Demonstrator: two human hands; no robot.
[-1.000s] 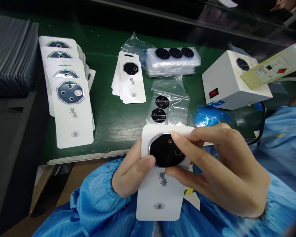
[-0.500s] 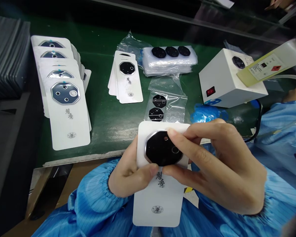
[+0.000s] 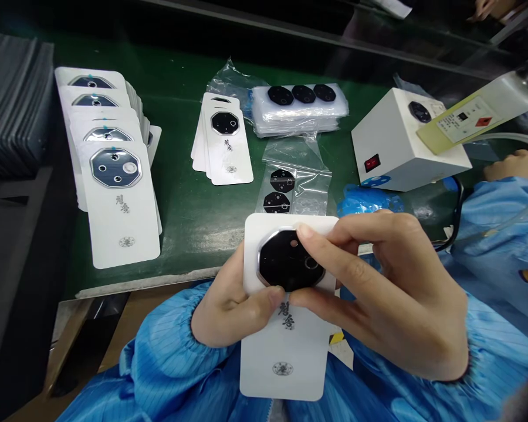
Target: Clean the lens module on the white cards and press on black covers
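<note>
Bag [image 3: 300, 176] holds two lenses; both hands' fingers [image 3: 330, 249] grip white cover [image 3: 286, 346].

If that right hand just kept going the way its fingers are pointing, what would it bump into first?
The right hand points leftward; its fingers already rest on the black lens piece of the white panel. Past that, the left hand's thumb comes next, though depth is hard to judge.

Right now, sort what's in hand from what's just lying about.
In hand:
white back cover, in left hand
black octagonal lens piece, under right hand

Lying about:
finished covers
small cover stack
bagged lenses
white box
</note>
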